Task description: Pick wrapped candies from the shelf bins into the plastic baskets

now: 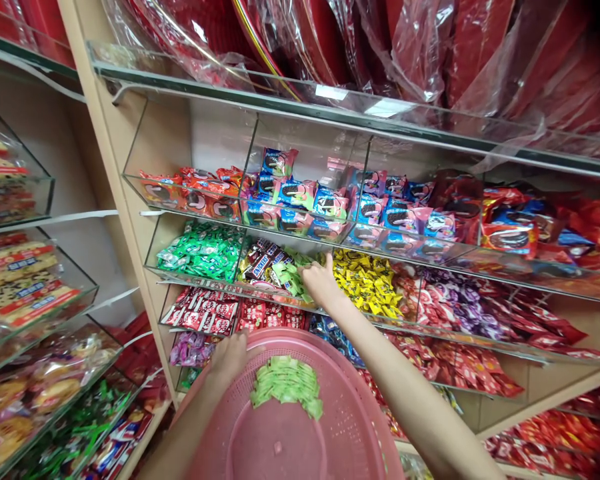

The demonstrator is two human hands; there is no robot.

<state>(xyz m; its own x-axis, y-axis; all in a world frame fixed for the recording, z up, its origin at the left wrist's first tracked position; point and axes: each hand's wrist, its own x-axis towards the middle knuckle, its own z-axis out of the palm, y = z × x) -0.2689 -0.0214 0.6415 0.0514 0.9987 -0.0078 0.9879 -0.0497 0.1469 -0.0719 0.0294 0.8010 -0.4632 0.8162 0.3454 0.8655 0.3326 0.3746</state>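
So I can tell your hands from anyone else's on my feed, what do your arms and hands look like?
Ungloved left hand and ungloved right hand, on a slim, bare left forearm and right forearm. No sleeve, watch or bracelet shows; rings are too small to tell.

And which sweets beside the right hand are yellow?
The yellow pile just right of the right hand; the other pile, light green packets, lies left of that hand.
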